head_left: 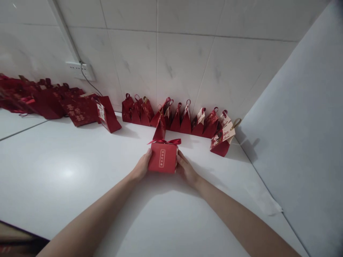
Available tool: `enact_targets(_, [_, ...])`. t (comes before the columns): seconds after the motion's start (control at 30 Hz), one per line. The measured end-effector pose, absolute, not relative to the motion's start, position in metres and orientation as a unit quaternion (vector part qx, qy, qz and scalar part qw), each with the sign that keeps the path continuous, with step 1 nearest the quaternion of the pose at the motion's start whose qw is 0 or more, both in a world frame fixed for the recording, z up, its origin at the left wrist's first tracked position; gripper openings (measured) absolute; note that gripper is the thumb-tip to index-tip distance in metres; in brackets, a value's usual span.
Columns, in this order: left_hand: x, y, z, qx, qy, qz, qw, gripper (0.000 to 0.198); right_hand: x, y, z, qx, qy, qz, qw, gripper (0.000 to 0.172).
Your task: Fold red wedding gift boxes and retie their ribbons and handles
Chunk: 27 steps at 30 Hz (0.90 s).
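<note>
A small red gift box (162,157) with a gold label and a red ribbon on top stands on the white table (66,171). My left hand (142,166) grips its left side, fingers closed against it. My right hand (186,167) presses its right side in the same way. Both hands hold the box between them near the middle of the table, a little in front of a row of finished boxes.
A row of several red pyramid-shaped gift boxes (184,119) with ribbon loops lines the tiled wall. One tagged box (223,140) stands apart at the right. Larger red bags (80,109) lie at the left below a wall socket (80,69). A white panel (300,125) bounds the right.
</note>
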State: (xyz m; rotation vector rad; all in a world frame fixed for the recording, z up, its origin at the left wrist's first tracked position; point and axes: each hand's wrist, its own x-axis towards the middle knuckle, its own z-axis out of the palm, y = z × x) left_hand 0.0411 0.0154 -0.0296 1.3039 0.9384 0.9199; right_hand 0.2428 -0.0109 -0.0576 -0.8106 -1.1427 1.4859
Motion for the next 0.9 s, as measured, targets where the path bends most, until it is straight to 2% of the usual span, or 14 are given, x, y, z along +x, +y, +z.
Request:
enact_targets(0.23, [0.042,0.005,-0.025,0.587,0.345,0.329,0.654,0.060,0.243,-0.006,-0.050,-0.356,-0.384,0.679,0.515,0.056])
enact_targets(0.4, [0.045,0.014,-0.027,0.608,0.391,0.439,0.534,0.067,0.250,-0.005,-0.049,-0.302,-0.430,0.692,0.494,0.060])
enact_targets(0.53, [0.041,0.020,-0.028,0.651,0.414,0.446,0.453,0.064,0.260,-0.007,-0.047,-0.276,-0.450,0.724,0.443,0.082])
enact_targets(0.9, [0.042,0.018,-0.025,0.651,0.353,0.415,0.529,0.072,0.265,-0.004,-0.053,-0.239,-0.450,0.735,0.447,0.070])
